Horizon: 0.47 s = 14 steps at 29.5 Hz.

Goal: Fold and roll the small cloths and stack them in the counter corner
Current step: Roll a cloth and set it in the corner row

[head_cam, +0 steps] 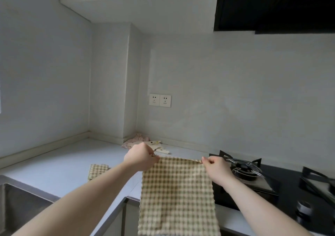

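Beige-checked waffle cloth (178, 196) hangs flat, top corners pinched by left hand (140, 158) and right hand (216, 168); folded checked cloth (97, 170) on pale worktop (59, 167) at 9 o'clock.

Checked cloth (178, 196) hanging below the two pinches: bottom hem cut off by frame edge. Folded checked cloth (97, 170) left of grip partly hidden behind left forearm. Spotted cloths (135, 141) beyond grip: count unclear, partly behind left hand (141, 157).

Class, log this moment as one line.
left hand: pinches cloth corner | right hand: pinches other corner | cloth: hanging open
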### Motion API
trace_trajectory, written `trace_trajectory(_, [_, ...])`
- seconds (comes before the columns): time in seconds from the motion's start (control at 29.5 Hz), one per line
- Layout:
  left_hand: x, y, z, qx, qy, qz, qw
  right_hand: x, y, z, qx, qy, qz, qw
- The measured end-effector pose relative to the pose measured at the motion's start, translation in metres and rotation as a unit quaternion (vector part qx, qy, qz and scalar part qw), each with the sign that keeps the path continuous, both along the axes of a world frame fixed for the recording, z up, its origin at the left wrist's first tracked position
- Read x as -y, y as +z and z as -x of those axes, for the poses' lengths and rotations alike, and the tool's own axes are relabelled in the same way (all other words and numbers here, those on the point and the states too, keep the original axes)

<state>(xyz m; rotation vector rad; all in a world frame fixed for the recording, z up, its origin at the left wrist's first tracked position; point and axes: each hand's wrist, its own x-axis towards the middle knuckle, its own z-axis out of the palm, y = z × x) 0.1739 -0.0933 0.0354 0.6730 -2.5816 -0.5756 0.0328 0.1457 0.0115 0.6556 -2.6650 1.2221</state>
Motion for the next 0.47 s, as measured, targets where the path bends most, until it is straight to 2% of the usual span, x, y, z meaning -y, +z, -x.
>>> trace_trajectory(0.2, [0.006,-0.023,0.045,0.013,0.017,-0.033,0.999,0.016,-0.026,0.038,0.109,-0.048,0.018,0.993])
trace_trajectory(0.34, [0.014,-0.026,0.068,-0.01,0.007,-0.021,1.0,0.025,-0.024,0.053,0.144,-0.049,0.089,0.984])
trace_trajectory(0.47, [0.018,-0.021,0.081,-0.045,0.005,0.011,0.999,0.032,-0.023,0.071,0.137,-0.038,0.151,0.978])
